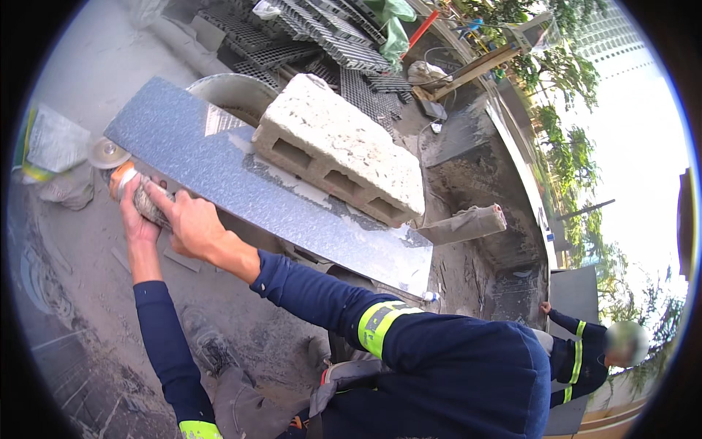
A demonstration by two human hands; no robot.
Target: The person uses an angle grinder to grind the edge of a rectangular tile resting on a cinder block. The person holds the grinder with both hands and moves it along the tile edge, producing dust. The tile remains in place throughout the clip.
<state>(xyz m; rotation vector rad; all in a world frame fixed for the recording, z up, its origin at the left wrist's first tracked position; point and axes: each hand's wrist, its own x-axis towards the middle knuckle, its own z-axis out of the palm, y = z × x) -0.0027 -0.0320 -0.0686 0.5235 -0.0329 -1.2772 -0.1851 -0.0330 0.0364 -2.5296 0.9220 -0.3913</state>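
Both my hands are closed around a dusty angle grinder [151, 207] with an orange part near its head. My left hand [139, 218] wraps the body close to the head. Just behind it, my right hand [194, 225] grips the body with its index finger stretched along the top. The grinder's round pale disc [109, 153] is at the left end of a long blue-grey speckled stone slab [172, 139], by its near edge. Whether the disc touches the slab I cannot tell. A rough hollow concrete block [340, 143] rests on top of the slab.
A round bucket or drum [238, 94] stands behind the slab. Stacked black plastic grids [307, 36] lie beyond. At the left are dusty sacks [62, 150]. A wrapped cylinder [468, 223] juts out right of the slab. Another person [581, 358] stands far right.
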